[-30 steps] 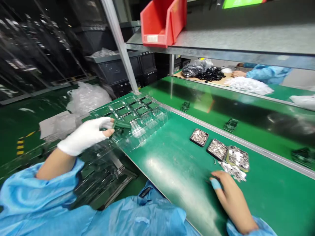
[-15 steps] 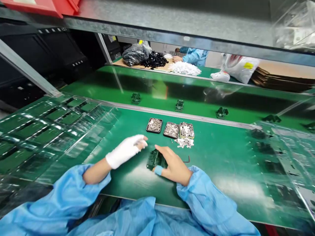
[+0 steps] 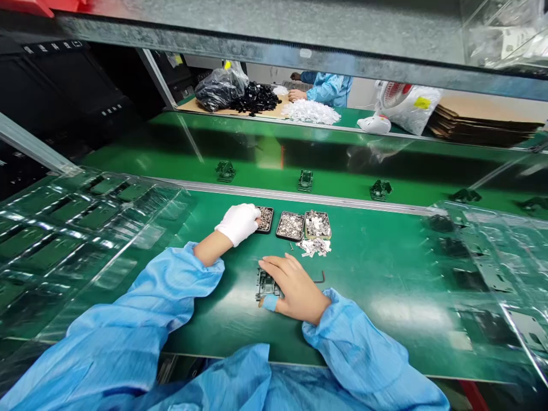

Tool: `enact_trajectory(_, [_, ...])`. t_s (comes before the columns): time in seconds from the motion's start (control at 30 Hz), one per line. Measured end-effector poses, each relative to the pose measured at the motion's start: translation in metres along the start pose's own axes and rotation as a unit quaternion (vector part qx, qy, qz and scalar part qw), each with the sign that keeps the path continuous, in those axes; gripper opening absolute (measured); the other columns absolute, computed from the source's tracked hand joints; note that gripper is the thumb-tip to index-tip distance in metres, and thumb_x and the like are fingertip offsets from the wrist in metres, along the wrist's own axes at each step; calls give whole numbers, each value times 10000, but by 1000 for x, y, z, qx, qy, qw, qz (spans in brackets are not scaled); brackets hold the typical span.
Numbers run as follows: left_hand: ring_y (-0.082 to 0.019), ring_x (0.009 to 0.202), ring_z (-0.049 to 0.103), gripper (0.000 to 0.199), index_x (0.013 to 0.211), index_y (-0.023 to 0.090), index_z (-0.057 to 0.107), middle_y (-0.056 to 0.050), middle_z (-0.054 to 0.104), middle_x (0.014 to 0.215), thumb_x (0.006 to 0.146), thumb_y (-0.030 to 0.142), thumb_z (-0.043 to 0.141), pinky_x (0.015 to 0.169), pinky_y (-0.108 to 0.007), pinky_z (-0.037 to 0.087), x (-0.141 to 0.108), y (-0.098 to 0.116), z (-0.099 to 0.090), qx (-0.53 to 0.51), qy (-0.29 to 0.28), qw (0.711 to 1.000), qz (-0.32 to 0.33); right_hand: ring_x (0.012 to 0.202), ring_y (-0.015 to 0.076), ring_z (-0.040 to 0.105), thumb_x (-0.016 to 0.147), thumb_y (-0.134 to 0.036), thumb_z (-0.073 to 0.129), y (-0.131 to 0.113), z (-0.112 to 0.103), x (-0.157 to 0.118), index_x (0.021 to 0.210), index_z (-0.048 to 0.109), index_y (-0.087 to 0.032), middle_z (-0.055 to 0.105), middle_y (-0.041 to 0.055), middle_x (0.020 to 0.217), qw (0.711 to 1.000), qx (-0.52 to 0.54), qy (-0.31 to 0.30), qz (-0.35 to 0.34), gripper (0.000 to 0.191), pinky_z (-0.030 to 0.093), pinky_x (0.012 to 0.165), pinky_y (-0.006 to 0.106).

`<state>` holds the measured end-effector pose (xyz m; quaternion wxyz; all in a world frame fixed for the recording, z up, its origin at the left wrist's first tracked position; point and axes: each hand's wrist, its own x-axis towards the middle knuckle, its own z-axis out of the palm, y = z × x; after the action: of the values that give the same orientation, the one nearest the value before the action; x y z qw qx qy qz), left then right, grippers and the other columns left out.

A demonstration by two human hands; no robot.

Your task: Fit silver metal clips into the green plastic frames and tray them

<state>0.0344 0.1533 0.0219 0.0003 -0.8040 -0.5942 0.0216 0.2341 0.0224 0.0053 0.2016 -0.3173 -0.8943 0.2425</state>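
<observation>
My left hand [image 3: 240,223], in a white glove with bare fingertips, is at the left edge of a black tray of small metal parts [image 3: 266,220]; its fingers are bent together, and what they hold is too small to make out. My right hand [image 3: 295,287], with blue tape on the thumb, grips a green circuit board [image 3: 266,283] lying on the bench. A second tray of metal parts [image 3: 290,226] and a third tray [image 3: 318,224] stand to the right, with flat silvery pieces [image 3: 315,247] in front of the third.
A hex key [image 3: 320,278] lies right of my right hand. Clear plastic trays [image 3: 107,228] with boards are at the left, more [image 3: 492,268] at the right. Behind a metal rail, circuit boards [image 3: 305,180] sit on a green belt. Overhead is a shelf edge [image 3: 257,51]; a person [image 3: 329,88] works beyond.
My left hand has moved forward and right to the leftmost tray, and its fingers have closed in. The board under my right hand now lies flatter. The whole view has shifted slightly.
</observation>
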Motion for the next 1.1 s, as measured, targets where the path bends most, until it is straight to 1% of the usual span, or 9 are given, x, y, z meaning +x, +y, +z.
enact_trajectory(0.23, [-292, 867, 636, 344, 885, 144, 694, -155, 663, 938, 827, 270, 380, 709, -362, 453, 3, -1, 3, 4, -8, 1000, -27, 1292, 239, 415, 839, -386, 607, -1, 2, -1, 1401, 353, -171, 468, 144, 1388, 1000, -9, -5, -12, 653, 203, 1140, 496])
enact_trajectory(0.57, [-288, 873, 637, 304, 849, 137, 686, -158, 664, 914, 817, 265, 412, 713, -351, 451, 4, 5, 4, -8, -4, 999, -51, 1275, 229, 436, 852, -366, 594, 2, 3, 0, 1379, 376, -164, 493, 144, 1365, 1000, 0, 19, -19, 605, 231, 1131, 495])
enact_trajectory(0.7, [-262, 811, 629, 281, 800, 154, 666, -129, 655, 870, 818, 271, 410, 666, -329, 439, 3, -2, 1, -39, 13, 998, -56, 1269, 231, 444, 854, -352, 594, 2, 3, 0, 1371, 384, -162, 502, 149, 1354, 999, -1, 26, -22, 589, 240, 1127, 500])
enact_trajectory(0.8, [-229, 784, 608, 290, 755, 160, 631, -97, 639, 818, 843, 291, 387, 672, -310, 436, -3, -11, -5, -67, 34, 996, -53, 1261, 240, 452, 855, -338, 593, 2, 3, 0, 1363, 393, -156, 509, 153, 1342, 999, 4, 38, -30, 576, 244, 1122, 515])
enact_trajectory(0.87, [-198, 759, 592, 312, 741, 163, 600, -64, 626, 773, 871, 321, 364, 682, -287, 441, -13, -12, -9, -115, 47, 992, -35, 1243, 247, 469, 867, -345, 575, 2, 2, -1, 1347, 415, -163, 523, 153, 1323, 997, 23, 62, -27, 539, 256, 1113, 524])
enact_trajectory(0.9, [-183, 739, 583, 319, 747, 164, 585, -46, 620, 758, 881, 345, 360, 676, -275, 443, -21, -11, -12, -165, 56, 985, -20, 1230, 247, 480, 879, -347, 555, 2, 2, -1, 1331, 436, -171, 535, 149, 1306, 996, 43, 82, -18, 500, 279, 1102, 517])
enact_trajectory(0.97, [-159, 702, 565, 320, 751, 169, 555, -18, 606, 736, 889, 394, 375, 651, -256, 445, -39, -2, -16, -290, 79, 954, 24, 1169, 232, 524, 911, -338, 496, 2, 0, 0, 1272, 497, -192, 574, 132, 1240, 985, 106, 133, 22, 389, 368, 1048, 466])
enact_trajectory(1.03, [-145, 680, 546, 302, 725, 174, 537, -4, 587, 716, 888, 394, 410, 634, -248, 436, -59, 12, -20, -369, 100, 920, 82, 1064, 202, 580, 930, -315, 449, 1, -2, 1, 1192, 552, -207, 621, 103, 1136, 958, 204, 185, 83, 302, 452, 952, 392])
enact_trajectory(1.1, [-136, 660, 530, 289, 682, 176, 533, -1, 570, 685, 898, 335, 424, 631, -248, 419, -76, 27, -21, -347, 124, 916, 158, 932, 173, 617, 916, -319, 467, 1, -3, 3, 1113, 583, -208, 651, 69, 1015, 916, 313, 206, 140, 255, 490, 855, 339])
